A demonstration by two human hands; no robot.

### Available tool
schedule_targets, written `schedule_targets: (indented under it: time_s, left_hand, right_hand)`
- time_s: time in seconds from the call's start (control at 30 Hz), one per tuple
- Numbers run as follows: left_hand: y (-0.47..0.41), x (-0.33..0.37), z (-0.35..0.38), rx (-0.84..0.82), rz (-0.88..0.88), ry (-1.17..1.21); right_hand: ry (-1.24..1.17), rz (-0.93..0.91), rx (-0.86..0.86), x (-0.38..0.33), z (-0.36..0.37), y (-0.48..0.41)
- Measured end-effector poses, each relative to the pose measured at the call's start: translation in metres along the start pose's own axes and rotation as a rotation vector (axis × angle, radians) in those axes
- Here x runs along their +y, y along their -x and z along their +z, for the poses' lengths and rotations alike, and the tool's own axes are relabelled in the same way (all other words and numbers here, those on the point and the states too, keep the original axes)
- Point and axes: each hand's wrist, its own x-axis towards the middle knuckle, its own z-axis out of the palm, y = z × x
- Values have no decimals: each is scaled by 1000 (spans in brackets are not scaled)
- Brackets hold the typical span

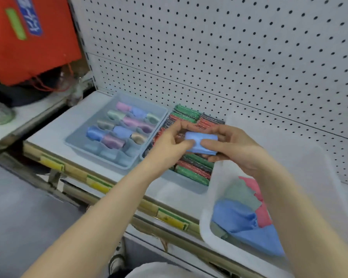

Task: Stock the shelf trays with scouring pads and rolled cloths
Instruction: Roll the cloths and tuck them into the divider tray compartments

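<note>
White pegboard [229,47] backs the shelf [72,121], over which both forearms are stretched forward, hands met above the scouring pads [189,114]. A blue rolled cloth [201,140] is gripped at its ends by the left hand [169,137] and right hand [235,149], thumbs on top, its long axis laid left to right.

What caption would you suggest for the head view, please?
The left hand and right hand hold a blue cloth above the scouring-pad tray, beside the divided tray of rolled cloths.
</note>
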Motion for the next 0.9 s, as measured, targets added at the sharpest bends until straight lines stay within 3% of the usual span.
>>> schedule_targets:
  time_s: [0.17, 0.27, 0.37, 0.43, 0.57, 0.7, 0.8, 0.9]
  left_hand:
    - [-6, -18, -85, -52, 38, -82]
    - [-8, -39, -144, 15, 30, -182]
    - [-15, -67, -206, 83, 48, -506]
    - [-22, -81, -235, 18, 107, -765]
    - [-30, -93, -252, -189, 177, -961]
    - [-33, -99, -253, -211, 241, -966]
    - [-34, -102, -254, -219, 257, -976]
    - [-36, -104, -254, -242, 231, -982]
  right_hand:
    - [252, -1, -121, -19, 63, -52]
    - [490, -47, -46, -19, 97, -87]
    - [597, -146, 62, -19, 131, -109]
    - [667, -180, 79, -15, 154, -119]
    - [1079, -260, 112, 2, 192, -136]
    - [1496, -190, 147, 18, 210, -145]
    - [1649, -153, 172, 17, 221, -149]
    - [1705, -105, 58, 17, 228, -148]
